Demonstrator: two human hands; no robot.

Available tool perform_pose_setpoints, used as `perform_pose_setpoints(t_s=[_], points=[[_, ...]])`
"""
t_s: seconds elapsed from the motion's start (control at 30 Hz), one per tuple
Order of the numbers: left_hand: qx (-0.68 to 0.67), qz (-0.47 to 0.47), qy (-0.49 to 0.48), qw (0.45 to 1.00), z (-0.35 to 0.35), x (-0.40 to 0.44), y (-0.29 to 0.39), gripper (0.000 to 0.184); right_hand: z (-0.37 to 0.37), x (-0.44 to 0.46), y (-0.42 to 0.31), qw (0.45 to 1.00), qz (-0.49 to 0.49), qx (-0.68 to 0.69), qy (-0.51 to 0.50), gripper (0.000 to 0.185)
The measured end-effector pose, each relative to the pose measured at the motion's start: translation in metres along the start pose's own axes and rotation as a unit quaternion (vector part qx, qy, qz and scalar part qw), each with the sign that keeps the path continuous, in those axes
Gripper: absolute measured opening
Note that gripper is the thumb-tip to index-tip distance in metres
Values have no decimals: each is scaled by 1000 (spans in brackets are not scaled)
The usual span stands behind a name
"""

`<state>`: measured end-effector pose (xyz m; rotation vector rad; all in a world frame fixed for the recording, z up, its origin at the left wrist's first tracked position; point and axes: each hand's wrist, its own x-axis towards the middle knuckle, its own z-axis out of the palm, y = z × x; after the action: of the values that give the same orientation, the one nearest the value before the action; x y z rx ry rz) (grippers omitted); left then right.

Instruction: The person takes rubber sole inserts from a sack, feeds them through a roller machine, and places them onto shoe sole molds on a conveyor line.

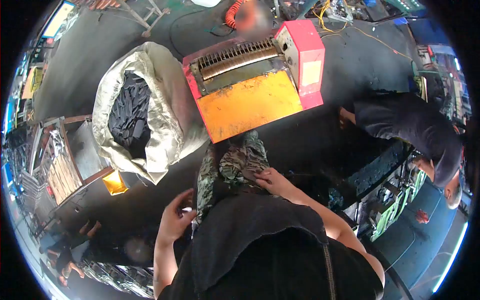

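Observation:
My left hand (176,218) hangs beside my left thigh, fingers loosely curved and thumb apart, with nothing visible in it. On my camouflage trousers (235,162) rests my right hand (274,181), its fingers loosely stretched over the cloth near the knee. A red machine with a worn orange-yellow cover plate (250,105) stands right in front of my knees. Along its top runs a row of metal teeth above a brownish roller (240,62). Left of the machine, an open pale woven sack (167,95) holds many dark flat strips (131,107). Neither hand touches the machine or sack.
A wooden-framed rack (65,165) and a shiny gold packet (115,183) lie left of the sack. At right, a person in dark clothes (410,120) bends over a bench. Another person (70,247) is at lower left. An orange coiled hose (232,14) lies behind the machine.

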<state>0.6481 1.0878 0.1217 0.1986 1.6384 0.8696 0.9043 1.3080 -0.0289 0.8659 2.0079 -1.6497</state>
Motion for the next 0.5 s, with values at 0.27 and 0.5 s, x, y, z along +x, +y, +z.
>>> perform_pose_setpoints(t_s=[0.27, 0.5], points=[[305, 194, 255, 897, -30, 204, 69, 59, -92, 49, -54, 999, 45, 10, -14, 30], [465, 159, 254, 833, 8, 384, 164, 68, -185, 292, -146, 871, 7, -343, 351, 40]])
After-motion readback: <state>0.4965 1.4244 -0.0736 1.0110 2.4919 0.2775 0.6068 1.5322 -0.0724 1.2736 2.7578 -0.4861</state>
